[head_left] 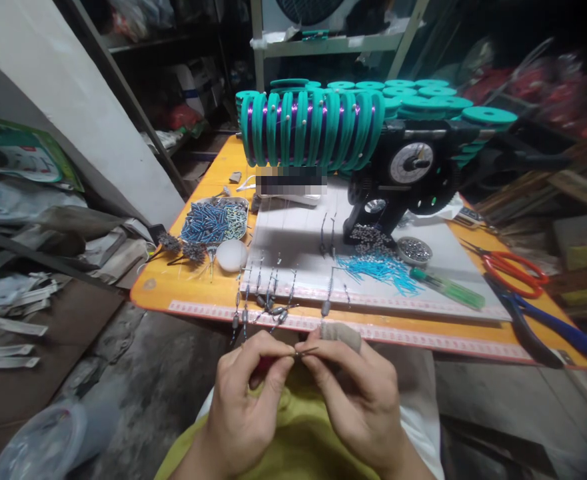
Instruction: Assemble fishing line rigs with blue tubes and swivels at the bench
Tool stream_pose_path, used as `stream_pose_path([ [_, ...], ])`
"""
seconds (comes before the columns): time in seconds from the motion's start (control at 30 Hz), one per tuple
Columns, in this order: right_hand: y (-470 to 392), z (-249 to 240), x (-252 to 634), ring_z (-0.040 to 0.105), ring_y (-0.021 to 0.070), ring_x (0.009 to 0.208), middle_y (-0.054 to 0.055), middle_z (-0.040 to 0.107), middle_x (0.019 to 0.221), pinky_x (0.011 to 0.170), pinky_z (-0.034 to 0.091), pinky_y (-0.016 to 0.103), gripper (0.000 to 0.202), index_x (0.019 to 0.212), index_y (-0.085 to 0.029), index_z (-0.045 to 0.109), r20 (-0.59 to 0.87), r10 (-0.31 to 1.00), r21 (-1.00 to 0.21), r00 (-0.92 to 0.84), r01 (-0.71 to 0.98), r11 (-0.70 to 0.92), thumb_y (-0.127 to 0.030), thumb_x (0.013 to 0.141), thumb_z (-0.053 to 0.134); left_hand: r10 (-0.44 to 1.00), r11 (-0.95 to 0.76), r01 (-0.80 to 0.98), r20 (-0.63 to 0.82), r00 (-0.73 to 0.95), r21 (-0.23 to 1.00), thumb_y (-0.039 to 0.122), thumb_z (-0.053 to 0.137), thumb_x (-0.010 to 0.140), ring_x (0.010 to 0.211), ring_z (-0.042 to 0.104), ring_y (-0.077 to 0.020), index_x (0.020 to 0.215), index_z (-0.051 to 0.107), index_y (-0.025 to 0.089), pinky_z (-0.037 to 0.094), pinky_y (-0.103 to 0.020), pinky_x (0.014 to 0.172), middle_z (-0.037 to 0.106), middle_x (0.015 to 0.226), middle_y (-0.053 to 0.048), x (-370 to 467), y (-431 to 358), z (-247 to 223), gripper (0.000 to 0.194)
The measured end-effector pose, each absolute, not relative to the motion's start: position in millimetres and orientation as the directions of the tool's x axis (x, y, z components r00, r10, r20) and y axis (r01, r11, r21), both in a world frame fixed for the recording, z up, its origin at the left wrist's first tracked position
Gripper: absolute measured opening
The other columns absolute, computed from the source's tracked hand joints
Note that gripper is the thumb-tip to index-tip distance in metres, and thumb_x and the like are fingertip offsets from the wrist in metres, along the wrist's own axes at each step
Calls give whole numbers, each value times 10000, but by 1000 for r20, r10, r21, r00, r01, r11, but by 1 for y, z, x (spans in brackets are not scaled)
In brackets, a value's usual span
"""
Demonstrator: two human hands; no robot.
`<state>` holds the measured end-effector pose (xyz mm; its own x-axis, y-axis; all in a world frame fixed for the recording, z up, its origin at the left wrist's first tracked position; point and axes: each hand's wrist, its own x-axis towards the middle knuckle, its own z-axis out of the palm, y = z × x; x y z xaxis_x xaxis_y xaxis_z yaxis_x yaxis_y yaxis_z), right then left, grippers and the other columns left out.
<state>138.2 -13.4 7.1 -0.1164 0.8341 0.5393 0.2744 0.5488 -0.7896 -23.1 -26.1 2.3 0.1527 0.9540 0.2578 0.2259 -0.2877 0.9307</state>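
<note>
My left hand (246, 393) and my right hand (356, 393) meet over my lap, just below the front edge of the orange table (193, 293). Together they pinch a thin wire piece (304, 351) between thumbs and forefingers. The right forefinger wears a beige finger cover (340, 335). A red bit shows inside the left hand; I cannot tell what it is. Several finished wire pieces with grey sinkers (268, 303) hang along the table edge right above my hands.
A white mat (423, 280) carries light blue tubes (380, 270), a green screwdriver (448, 288) and a small dish of beads (414, 250). A black winder (408, 180) holds teal spools (313, 127). Red scissors (516, 270), blue pliers (548, 323), a tray of blue tubes (216, 221).
</note>
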Motion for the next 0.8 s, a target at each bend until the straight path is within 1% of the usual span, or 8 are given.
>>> stream_pose_path([
  [0.1,-15,7,136,660,126,787,14,687,837,710,525,209,173,946,-224,668,463,882,-852,-86,232,469,-84,865,606,990,-108,91,99,104,990,163,536,929,728,585,-81,930,549,252,464,-153,641,589,822,36,-19,-29,0,90],
  [0.17,-15,6,136,667,137,805,13,701,852,719,535,222,149,943,-234,674,395,913,-891,-100,200,407,-118,868,617,994,-76,18,74,85,997,187,541,930,726,578,-84,908,528,243,468,-158,641,569,821,31,-17,-29,-2,61],
  [0.33,-15,4,136,666,126,743,-9,715,813,676,539,211,130,898,-253,687,348,935,-920,-61,171,353,-138,845,656,986,-142,57,136,100,988,174,527,931,770,571,-105,934,522,244,481,-192,684,551,839,15,-17,-29,-6,70],
  [0.43,-16,3,134,670,131,735,-11,707,800,679,548,224,145,902,-263,684,328,944,-933,-30,143,329,-134,845,651,969,-237,97,227,101,967,142,517,927,774,579,-113,965,520,255,486,-201,673,556,840,14,-16,-30,-8,118],
  [0.53,-17,5,132,657,127,692,1,696,806,610,539,211,144,903,-265,689,312,950,-946,-20,88,312,-139,847,647,963,-264,114,255,92,958,131,523,923,793,602,-115,972,530,259,497,-203,689,583,858,14,-16,-32,-7,137],
  [0.63,-16,8,130,614,98,569,7,676,796,498,506,184,120,903,-259,687,252,967,-967,-38,-52,250,-159,864,634,985,-154,128,142,100,980,177,520,939,752,621,-103,964,565,247,492,-186,675,622,826,16,-17,-33,-2,87],
  [0.7,-16,9,130,602,92,531,3,659,752,489,507,185,110,895,-250,682,236,970,-965,-60,-127,227,-160,874,623,991,-77,109,64,118,991,230,500,957,689,610,-93,956,585,230,467,-171,621,621,757,20,-17,-34,1,85],
  [0.8,-15,9,133,605,96,542,11,651,745,497,512,187,106,893,-239,684,245,968,-963,-49,-130,237,-154,875,623,988,2,62,-12,157,998,298,471,973,605,557,-85,917,587,210,426,-177,573,572,658,33,-18,-33,3,156],
])
